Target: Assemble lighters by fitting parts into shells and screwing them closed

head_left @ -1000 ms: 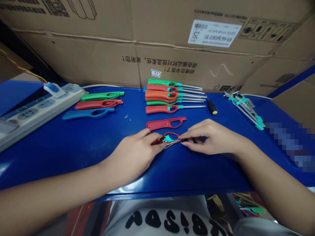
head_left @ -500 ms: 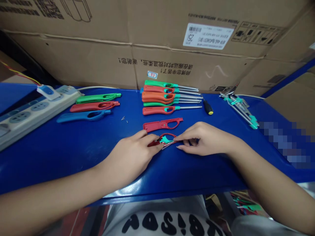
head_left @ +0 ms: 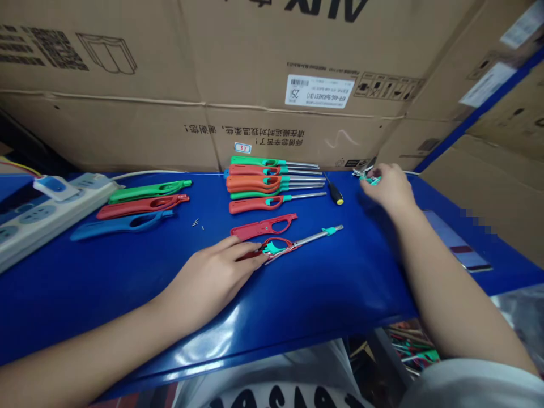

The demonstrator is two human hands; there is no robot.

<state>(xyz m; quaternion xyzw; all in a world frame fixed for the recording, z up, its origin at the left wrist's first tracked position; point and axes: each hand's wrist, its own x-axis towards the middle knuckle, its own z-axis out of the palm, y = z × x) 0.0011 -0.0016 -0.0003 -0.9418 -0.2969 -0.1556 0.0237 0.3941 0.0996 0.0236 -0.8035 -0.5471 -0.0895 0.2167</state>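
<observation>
Left hand [head_left: 212,271], at centre-left of the frame, pinches the open lighter [head_left: 302,241] flat on the worktop [head_left: 306,306] at centre, seemingly to keep it steady while the other reaches away; that forearm slants in from the lower left. Right hand [head_left: 393,190], upper right, arm outstretched, curls over loose parts [head_left: 372,181]; whether it grips any, I cannot tell.

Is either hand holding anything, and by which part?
Left hand holds an open red lighter by its handle; right hand is at teal parts, hold unclear.
</observation>
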